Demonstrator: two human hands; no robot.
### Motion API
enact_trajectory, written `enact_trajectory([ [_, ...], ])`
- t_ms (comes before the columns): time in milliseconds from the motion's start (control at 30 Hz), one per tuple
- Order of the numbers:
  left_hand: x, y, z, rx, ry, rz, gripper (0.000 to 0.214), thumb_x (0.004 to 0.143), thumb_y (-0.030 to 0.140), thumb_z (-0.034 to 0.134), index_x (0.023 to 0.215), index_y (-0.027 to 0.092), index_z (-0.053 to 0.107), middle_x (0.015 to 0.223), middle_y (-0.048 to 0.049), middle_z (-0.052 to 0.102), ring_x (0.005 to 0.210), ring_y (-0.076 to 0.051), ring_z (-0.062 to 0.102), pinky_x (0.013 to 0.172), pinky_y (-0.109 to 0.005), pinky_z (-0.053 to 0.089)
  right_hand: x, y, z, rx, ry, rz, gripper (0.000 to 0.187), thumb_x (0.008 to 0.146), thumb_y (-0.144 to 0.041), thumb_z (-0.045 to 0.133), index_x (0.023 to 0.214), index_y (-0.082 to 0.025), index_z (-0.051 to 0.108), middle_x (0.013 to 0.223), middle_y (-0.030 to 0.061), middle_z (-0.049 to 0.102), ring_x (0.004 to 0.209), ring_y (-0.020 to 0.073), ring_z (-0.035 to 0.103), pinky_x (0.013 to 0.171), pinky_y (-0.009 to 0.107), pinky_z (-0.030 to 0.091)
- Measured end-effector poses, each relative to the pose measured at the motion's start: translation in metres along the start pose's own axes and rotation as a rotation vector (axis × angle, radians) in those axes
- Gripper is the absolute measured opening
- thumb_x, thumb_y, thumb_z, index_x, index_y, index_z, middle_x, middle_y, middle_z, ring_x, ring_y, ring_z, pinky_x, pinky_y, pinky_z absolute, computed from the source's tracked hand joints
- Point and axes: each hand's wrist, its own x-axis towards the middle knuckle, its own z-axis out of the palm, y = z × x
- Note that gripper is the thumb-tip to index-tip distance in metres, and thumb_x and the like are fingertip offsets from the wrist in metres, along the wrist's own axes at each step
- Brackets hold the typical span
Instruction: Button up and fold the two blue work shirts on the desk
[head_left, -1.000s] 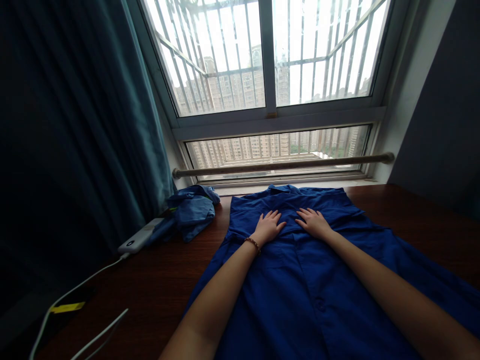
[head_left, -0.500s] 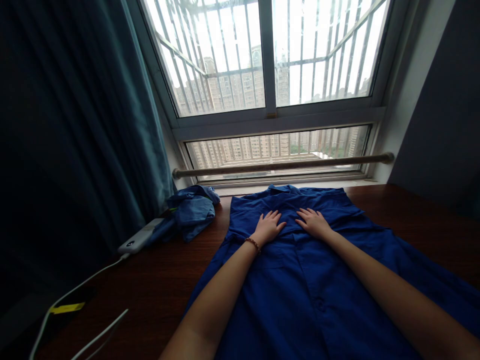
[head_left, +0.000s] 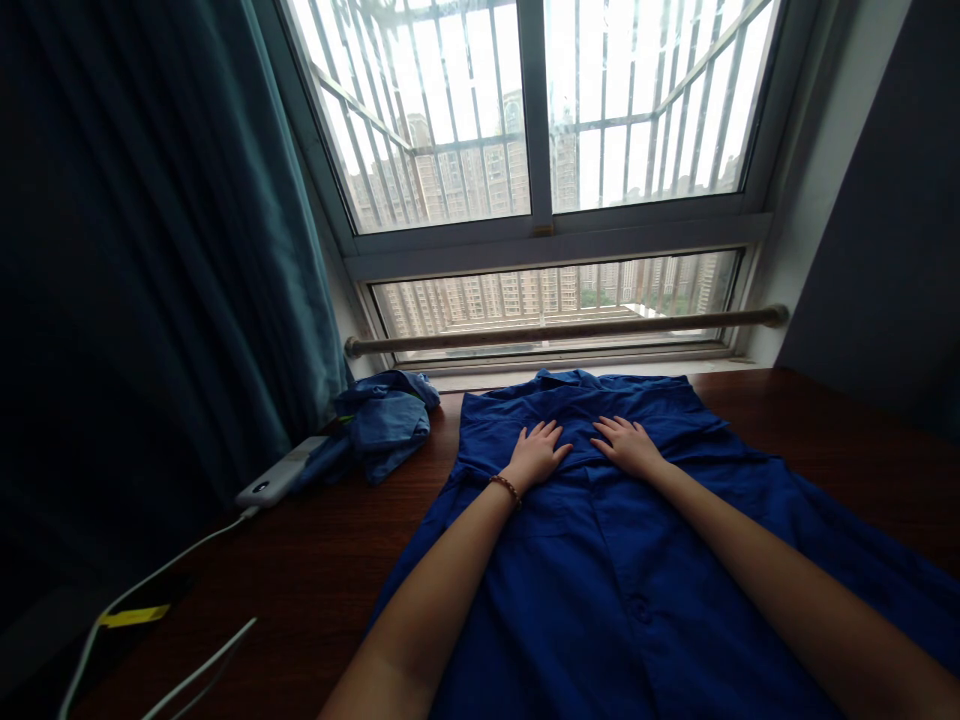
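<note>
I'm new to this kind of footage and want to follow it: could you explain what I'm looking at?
There is no machine here, just a person's two bare hands. The view comes from a camera worn on that person's head, looking forward and down, so the arms reach in from the bottom of the picture.

A blue garment is spread over a brown wooden surface. The left hand and right hand lie on it, palms down, fingers spread; neither grips anything. A bracelet circles the left wrist.

To the left lie a bundled blue cloth and a white device with a cable at its near end. A window is beyond.
</note>
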Motion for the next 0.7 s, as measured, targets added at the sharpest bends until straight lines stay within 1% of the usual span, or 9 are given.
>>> enact_trajectory([
  [167,0.0,0.0004,-0.0006,-0.003,-0.001,0.003,0.058,0.086,0.058,0.017,0.131,0.026,0.035,0.141,-0.0014,0.031,0.129,-0.022,0.023,0.104,-0.045,0.019,-0.0001,0.0005,0.0002,0.002,0.003,-0.007,0.049,0.088,-0.049,0.031,0.128,-0.023,0.043,0.134,0.0041,0.037,0.123,0.0265,0.027,0.098,0.045,0.022],
  [400,-0.0002,-0.0006,0.001,-0.005,0.005,0.005,0.058,0.086,0.058,0.016,0.131,0.027,0.035,0.141,-0.0012,0.03,0.129,-0.022,0.023,0.104,-0.045,0.019,-0.0003,0.0003,0.0003,-0.001,0.014,-0.005,0.048,0.088,-0.049,0.033,0.128,-0.023,0.044,0.134,0.0027,0.038,0.122,0.0261,0.028,0.097,0.044,0.023],
  [700,-0.0002,0.0009,-0.0012,-0.011,-0.009,-0.007,0.057,0.086,0.057,0.018,0.131,0.027,0.035,0.141,-0.0007,0.03,0.129,-0.022,0.023,0.104,-0.044,0.019,-0.0001,-0.0006,-0.0012,-0.007,-0.015,0.005,0.049,0.088,-0.05,0.031,0.129,-0.024,0.042,0.135,0.003,0.036,0.123,0.0264,0.026,0.098,0.045,0.022],
])
